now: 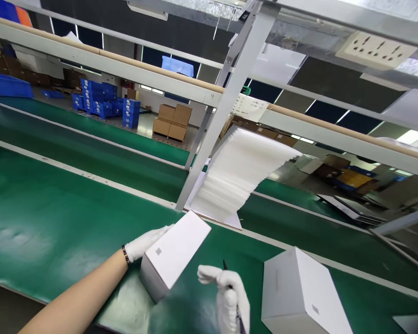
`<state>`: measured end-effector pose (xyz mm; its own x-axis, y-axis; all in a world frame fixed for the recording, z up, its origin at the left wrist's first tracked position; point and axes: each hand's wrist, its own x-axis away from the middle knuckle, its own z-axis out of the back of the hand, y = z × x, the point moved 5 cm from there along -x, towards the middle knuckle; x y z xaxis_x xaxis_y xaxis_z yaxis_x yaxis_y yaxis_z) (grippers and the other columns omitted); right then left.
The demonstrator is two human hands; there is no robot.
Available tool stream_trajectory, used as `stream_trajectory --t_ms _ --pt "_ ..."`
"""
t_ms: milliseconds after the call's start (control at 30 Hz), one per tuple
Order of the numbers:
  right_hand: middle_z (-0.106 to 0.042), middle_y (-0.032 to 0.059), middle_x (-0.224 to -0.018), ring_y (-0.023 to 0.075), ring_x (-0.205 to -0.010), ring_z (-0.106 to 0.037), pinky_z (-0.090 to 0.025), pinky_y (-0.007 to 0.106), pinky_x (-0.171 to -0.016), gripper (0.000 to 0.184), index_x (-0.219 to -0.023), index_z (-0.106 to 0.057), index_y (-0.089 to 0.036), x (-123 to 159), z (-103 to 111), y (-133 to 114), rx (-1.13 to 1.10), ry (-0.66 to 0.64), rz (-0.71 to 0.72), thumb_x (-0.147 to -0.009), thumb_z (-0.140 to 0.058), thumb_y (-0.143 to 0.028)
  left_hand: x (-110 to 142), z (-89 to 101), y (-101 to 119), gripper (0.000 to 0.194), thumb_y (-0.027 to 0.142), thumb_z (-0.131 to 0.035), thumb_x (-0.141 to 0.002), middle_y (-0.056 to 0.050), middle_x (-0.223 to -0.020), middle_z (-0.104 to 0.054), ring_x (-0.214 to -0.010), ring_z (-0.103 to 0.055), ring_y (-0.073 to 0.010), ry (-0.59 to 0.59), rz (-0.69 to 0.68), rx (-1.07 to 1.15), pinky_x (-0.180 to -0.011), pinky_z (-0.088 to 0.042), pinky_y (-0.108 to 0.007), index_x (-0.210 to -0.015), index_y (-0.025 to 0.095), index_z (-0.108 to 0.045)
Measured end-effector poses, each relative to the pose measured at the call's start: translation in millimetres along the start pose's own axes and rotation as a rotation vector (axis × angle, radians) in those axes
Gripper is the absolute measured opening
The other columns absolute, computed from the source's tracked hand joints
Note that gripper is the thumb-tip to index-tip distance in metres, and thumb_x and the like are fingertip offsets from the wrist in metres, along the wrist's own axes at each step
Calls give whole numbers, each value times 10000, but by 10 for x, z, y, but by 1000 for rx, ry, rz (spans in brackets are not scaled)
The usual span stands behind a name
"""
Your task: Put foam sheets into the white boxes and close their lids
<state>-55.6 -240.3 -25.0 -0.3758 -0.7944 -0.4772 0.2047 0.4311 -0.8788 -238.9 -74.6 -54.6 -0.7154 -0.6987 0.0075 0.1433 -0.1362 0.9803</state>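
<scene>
My left hand (148, 243), in a white glove with a beaded bracelet at the wrist, grips a white box (181, 246) along its left side. The box is tilted over the green work surface, and a small grey printed square shows on its top face. My left fingertips are partly hidden behind it. To the right of that box is my right hand (228, 294), also gloved in white, its fingers curled round a thin black pen-like tool (242, 326). Its dark tip pokes up above the fingers. A second white box (296, 292) stands on the green surface right of this hand.
The green work surface (73, 204) runs under both boxes. A stack of white foam sheets (237, 171) leans beyond a metal post (226, 102). Rails cross overhead, with a power strip (376, 48). Blue crates (94, 99) and cardboard boxes (172, 120) stand farther back.
</scene>
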Motion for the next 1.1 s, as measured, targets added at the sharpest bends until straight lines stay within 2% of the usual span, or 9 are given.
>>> stream_trajectory --t_ms 100,167,267,367,433,600,700,867,1100 --pt "-698 88 -920 222 -738 -662 -556 391 -670 404 -1116 -597 -210 -386 218 -165 104 -10 27 -982 -419 -548 78 -134 -203 855 766 -220 -895 -126 -1362 -601 -1269 -555 -308 -173 42 364 -1104 -414 -428 -1353 138 -575" --pt "-677 67 -828 196 -682 -633 -537 351 -639 505 -1108 -622 -186 -713 298 -162 164 -22 -35 -948 -434 -626 146 -119 -312 902 822 -275 -842 -141 -1386 -577 -1308 -513 -322 -174 50 532 -1154 -335 -461 -1361 145 -568" --pt "-602 21 -628 149 -510 -525 -434 272 -477 635 -867 -653 -167 -1106 231 23 232 -83 -241 -801 -507 -782 227 -35 -338 875 818 -318 -837 -138 -1436 -528 -1353 -462 -319 -111 -40 512 -1180 -276 -480 -1370 167 -560" --pt "-462 -40 -461 113 -396 -382 -300 248 -392 606 -646 -535 -206 -1295 71 236 266 -88 -380 -696 -578 -809 283 11 -222 775 756 -432 -851 -105 -1473 -493 -1389 -411 -316 -83 -132 324 -1200 -227 -473 -1372 198 -560" --pt "-406 -56 -419 116 -395 -372 -308 253 -411 588 -590 -461 -228 -1340 -7 321 279 -74 -388 -689 -584 -795 303 20 -143 744 730 -468 -854 -87 -1477 -491 -1392 -403 -322 -71 -121 230 -1202 -222 -467 -1379 209 -554" --pt "-438 -39 -451 147 -466 -443 -363 275 -490 544 -565 -432 -240 -1335 -14 375 442 -69 -334 -737 -524 -748 302 6 -37 757 730 -463 -850 -70 -1481 -487 -1395 -396 -331 -74 -90 200 -1200 -229 -434 -1396 211 -543" --pt "-440 -38 -468 156 -486 -454 -385 283 -521 523 -556 -403 -249 -1326 -10 367 482 -90 -298 -752 -504 -723 286 -18 -49 789 746 -466 -833 -68 -1493 -469 -1406 -378 -331 -96 -89 231 -1199 -232 -437 -1412 212 -524" --pt "-474 -24 -462 180 -512 -488 -419 299 -564 486 -547 -446 -250 -1330 -27 359 508 -116 -269 -762 -505 -683 281 -29 -69 815 771 -456 -819 -70 -1494 -467 -1405 -376 -340 -97 -93 246 -1198 -230 -452 -1416 219 -520" --pt "-515 6 -500 203 -557 -525 -432 318 -595 477 -523 -465 -248 -1339 -62 326 513 -97 -244 -747 -500 -668 283 -53 -88 832 781 -461 -811 -84 -1502 -451 -1404 -377 -346 -116 -112 305 -1194 -234 -473 -1420 217 -513"
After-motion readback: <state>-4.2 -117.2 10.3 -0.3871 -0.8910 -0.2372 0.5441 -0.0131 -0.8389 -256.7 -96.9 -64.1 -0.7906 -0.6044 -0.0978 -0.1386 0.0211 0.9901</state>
